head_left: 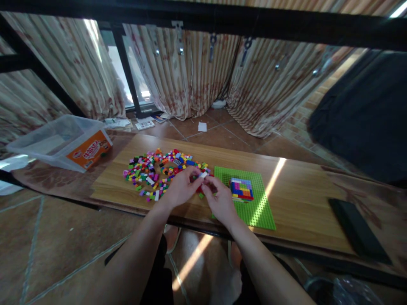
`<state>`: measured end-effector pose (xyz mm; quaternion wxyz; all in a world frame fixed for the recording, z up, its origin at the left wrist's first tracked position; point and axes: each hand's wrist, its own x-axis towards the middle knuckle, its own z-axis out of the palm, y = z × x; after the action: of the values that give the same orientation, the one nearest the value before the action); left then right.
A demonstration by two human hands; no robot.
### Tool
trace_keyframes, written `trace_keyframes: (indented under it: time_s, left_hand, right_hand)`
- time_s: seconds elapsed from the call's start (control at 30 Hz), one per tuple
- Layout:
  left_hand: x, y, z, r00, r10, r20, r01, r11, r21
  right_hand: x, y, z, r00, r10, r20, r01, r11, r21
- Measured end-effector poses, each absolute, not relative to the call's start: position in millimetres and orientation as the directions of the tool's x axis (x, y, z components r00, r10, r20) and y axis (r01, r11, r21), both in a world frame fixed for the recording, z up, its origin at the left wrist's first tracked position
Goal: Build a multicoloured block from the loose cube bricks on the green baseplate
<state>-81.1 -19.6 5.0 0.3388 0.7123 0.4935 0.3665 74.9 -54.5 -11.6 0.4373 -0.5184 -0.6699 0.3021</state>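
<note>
Left hand and right hand both pinch a pale brick; from here I reckon one slip loses it in the loose pile.

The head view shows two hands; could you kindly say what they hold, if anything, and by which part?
A white building brick, between the fingers of the left hand and right hand; which edges they grip is too small to tell.

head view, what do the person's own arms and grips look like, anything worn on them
The bare, slim left forearm and right forearm show no sleeves, watch or bracelet. The ungloved left grip and right grip are human hands; any ring is too small to tell.
</note>
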Motion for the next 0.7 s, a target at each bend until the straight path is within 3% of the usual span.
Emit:
trace_keyframes:
  time_s: [0.13, 0.23, 0.43, 0.7]
  left_hand:
    - [-55, -16, 1, 0.154, 0.984, 0.09, 0.211, -0.122, 0.97]
    - [-43, -14, 2, 0.13, 0.991, 0.003, 0.066, -0.012, 0.998]
    - [-29, -14, 10, 0.226, 0.973, -0.047, 0.034, 0.041, 0.999]
    - [-18, -16, 13, 0.333, 0.942, -0.042, -0.048, 0.061, 0.997]
  right_hand:
    - [80, -55, -9, -0.058, 0.965, 0.256, 0.333, 0.26, -0.906]
    - [85, -55, -7, -0.028, 0.966, 0.259, 0.277, 0.256, -0.926]
    - [104, -57, -2, 0.03, 0.971, 0.236, 0.199, 0.225, -0.954]
    - [126, -64, 4, 0.083, 0.969, 0.231, 0.294, 0.198, -0.935]
